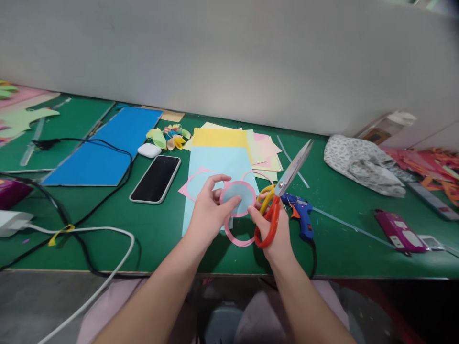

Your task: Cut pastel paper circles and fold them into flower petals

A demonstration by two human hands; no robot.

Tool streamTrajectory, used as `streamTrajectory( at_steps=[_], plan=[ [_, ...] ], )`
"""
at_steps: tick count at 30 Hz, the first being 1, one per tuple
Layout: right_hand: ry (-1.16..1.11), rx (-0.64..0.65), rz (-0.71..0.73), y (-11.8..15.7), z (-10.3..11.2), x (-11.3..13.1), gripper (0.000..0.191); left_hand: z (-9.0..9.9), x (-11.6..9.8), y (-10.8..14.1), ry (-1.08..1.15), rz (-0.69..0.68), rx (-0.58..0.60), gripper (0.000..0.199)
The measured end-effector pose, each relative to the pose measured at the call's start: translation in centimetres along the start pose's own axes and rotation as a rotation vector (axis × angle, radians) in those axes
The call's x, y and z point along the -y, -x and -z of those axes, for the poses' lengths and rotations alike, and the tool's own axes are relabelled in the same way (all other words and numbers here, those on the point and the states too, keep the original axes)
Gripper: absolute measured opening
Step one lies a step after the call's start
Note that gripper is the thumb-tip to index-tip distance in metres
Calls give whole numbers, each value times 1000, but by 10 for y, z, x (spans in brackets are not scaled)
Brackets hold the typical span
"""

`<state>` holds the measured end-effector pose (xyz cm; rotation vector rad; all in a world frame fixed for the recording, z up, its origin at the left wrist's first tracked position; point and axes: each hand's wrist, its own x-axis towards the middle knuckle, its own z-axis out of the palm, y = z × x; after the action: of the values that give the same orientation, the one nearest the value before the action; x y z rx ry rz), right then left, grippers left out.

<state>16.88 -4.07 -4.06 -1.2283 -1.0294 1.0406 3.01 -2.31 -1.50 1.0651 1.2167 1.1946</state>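
A light blue paper circle with a pink rim [244,189] is pinched between the thumb and fingers of my left hand [215,205]. My right hand [274,227] has its thumb and fingertips at the circle's right edge and carries scissors [289,173] with red and yellow handles, blades pointing up and right. A thin pink paper ring [239,242] hangs below the circle, between the hands. Beneath and behind lie light blue paper [222,160], a yellow strip [220,137] and pink paper with a round cutout [183,188].
On the green table [344,210] are a phone [156,180], a white case [149,150], paper petals [168,137] and a blue board [103,153]. A blue glue gun [304,217], patterned cloth [362,165] and purple device [400,232] are right. Cables [124,234] cross the left.
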Motion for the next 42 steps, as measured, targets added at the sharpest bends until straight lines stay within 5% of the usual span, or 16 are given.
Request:
streamTrajectory(
  at_steps=[11, 22, 31, 37, 42],
  plan=[
    [4, 14, 62, -6, 9, 3, 31, -3, -2, 3, -90, 42, 140, 45],
    [-84, 90, -109, -1, 8, 9, 30, 3, -8, 3, 89, -98, -193, 42],
    [-30, 306, -273, 16, -9, 4, 41, 11, -18, 5, 107, -466, -626, 43],
    [44, 385, -319, 25, -15, 1, 45, 12, -21, 11, 30, -561, -704, 43],
    [67, 330, -323, 30, -20, 4, 47, 8, -21, 12, 40, -574, -708, 42]
  ],
)
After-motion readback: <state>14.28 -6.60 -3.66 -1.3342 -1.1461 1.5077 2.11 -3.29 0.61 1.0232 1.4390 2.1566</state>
